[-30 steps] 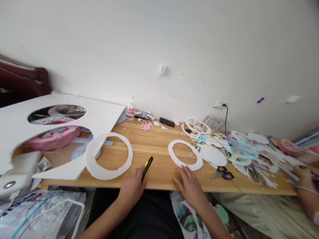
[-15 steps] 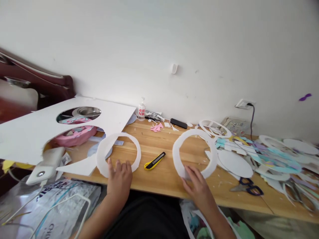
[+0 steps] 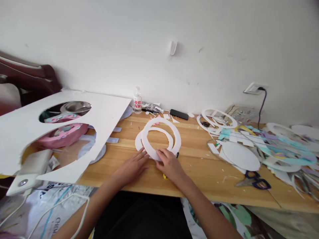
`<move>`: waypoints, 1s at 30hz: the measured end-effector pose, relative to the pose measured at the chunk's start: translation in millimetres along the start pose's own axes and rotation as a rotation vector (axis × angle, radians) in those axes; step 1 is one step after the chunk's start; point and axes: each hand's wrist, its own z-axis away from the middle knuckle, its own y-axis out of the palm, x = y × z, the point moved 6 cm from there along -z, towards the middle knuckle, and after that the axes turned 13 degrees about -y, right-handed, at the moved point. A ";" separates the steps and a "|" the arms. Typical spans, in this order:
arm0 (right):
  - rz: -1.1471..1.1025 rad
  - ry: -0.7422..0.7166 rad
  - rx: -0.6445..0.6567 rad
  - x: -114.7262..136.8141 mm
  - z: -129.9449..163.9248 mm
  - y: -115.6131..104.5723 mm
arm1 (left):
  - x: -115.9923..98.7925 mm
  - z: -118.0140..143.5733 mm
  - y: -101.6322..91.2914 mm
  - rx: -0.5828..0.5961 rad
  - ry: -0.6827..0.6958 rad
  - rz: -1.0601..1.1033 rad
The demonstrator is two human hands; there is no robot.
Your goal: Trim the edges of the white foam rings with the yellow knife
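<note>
Two white rings overlap in the middle of the wooden table. The upper ring (image 3: 177, 132) is tilted, and my right hand (image 3: 170, 166) pinches its near rim between thumb and fingers. Beneath it lies the lower ring (image 3: 138, 141), mostly flat. My left hand (image 3: 133, 166) rests palm down at the lower ring's near-left edge, its fingers stretched out and touching the rim. A yellow and black utility knife (image 3: 164, 176) lies partly hidden under my right hand and the rings.
A large white sheet (image 3: 109, 113) with round cut-outs covers the left side. A bottle (image 3: 137, 101) and a black phone-like object (image 3: 178, 115) stand near the wall. Scissors (image 3: 254, 181), white discs (image 3: 240, 156) and coloured scraps fill the right.
The right ring has moved left over the other ring, which has shifted right. Both hands have come close together. The utility knife is now mostly covered. My left hand's fingers lie flatter.
</note>
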 end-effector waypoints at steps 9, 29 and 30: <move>0.023 -0.123 0.217 -34.1 28.5 -27.0 | 25.9 -12.6 -14.7 -0.107 -0.082 -0.137; -0.191 -0.123 0.464 -70.8 -19.0 22.3 | 35.6 -73.7 -0.1 0.070 0.025 -0.151; -0.196 -0.133 0.466 -72.8 -22.7 26.3 | 38.4 -74.5 -1.9 0.072 0.006 -0.166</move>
